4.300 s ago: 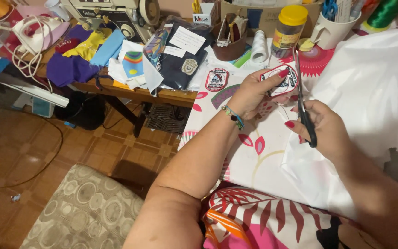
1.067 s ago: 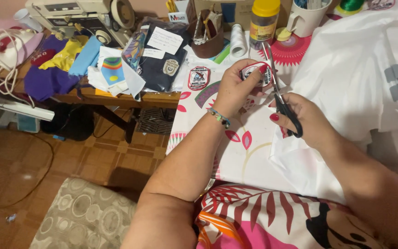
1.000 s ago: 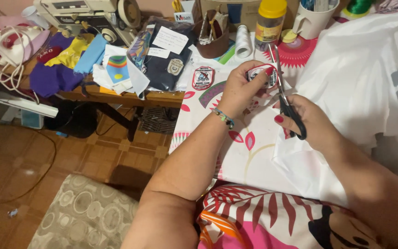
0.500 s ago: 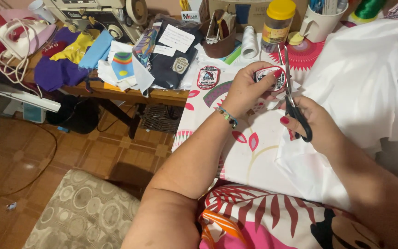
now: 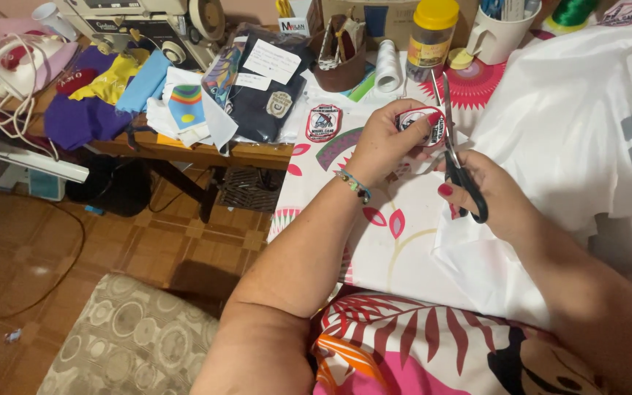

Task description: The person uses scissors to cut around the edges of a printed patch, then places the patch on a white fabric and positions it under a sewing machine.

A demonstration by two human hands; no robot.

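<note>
Since the earlier frames little has shifted: both hands keep working at the far middle of the desk (image 5: pixel 374 249), over its flowered cloth. The left hand (image 5: pixel 385 143) pinches a red-edged embroidered patch (image 5: pixel 420 121) between thumb and curled fingers. The right hand (image 5: pixel 488 194), fingers through the black handles, holds scissors (image 5: pixel 453 150) with blades nearly closed against the patch's right edge. A second patch (image 5: pixel 323 122) lies just left, white fabric (image 5: pixel 572 124) spreads right.

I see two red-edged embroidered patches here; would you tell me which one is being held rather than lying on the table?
The patch pinched in the left hand, beside the scissors in the right hand. The other patch lies flat, untouched, left of it.
</note>
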